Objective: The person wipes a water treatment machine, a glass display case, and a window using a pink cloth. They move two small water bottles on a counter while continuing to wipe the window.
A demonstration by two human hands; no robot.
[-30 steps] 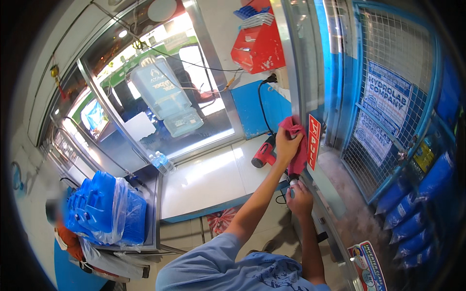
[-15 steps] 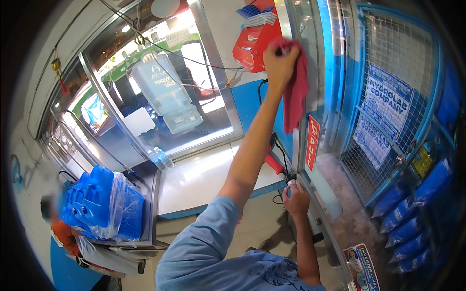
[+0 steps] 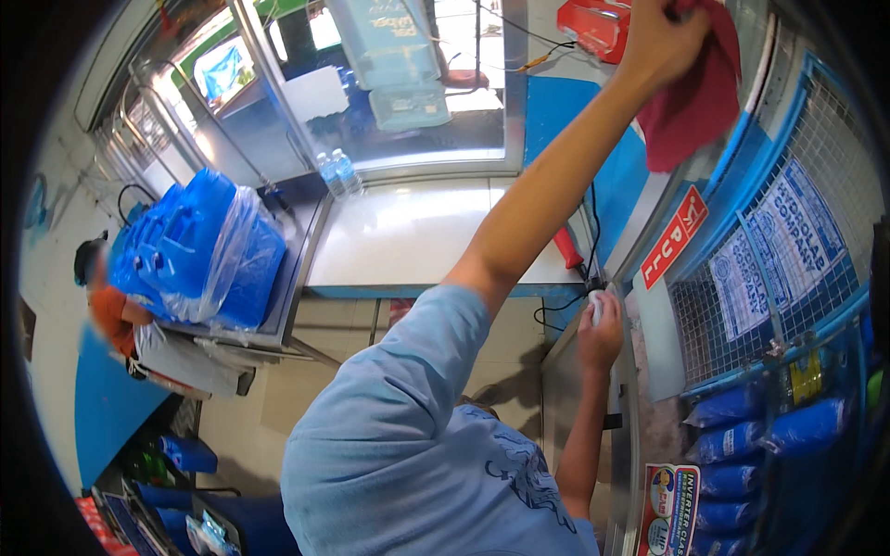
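Note:
My left hand (image 3: 663, 42) is raised high at the top of the view, shut on a red cloth (image 3: 695, 107) that hangs against the metal-framed glass door (image 3: 649, 185). A red slanted sign (image 3: 674, 236) is stuck on the door below the cloth. My right hand (image 3: 601, 334) is lower down, closed around a small pale handle (image 3: 594, 301) at the door's edge. My light blue shirt fills the lower middle.
A white counter (image 3: 417, 241) holds a red power tool (image 3: 567, 248) and two water bottles (image 3: 336, 171). Blue jugs under plastic (image 3: 199, 250) sit left, beside a person in orange (image 3: 111, 310). A blue mesh rack (image 3: 788, 278) with blue packets (image 3: 769, 426) stands right.
My left hand has carried the red cloth up the door, from the level of the red sign to the top. My right hand has stayed on the handle.

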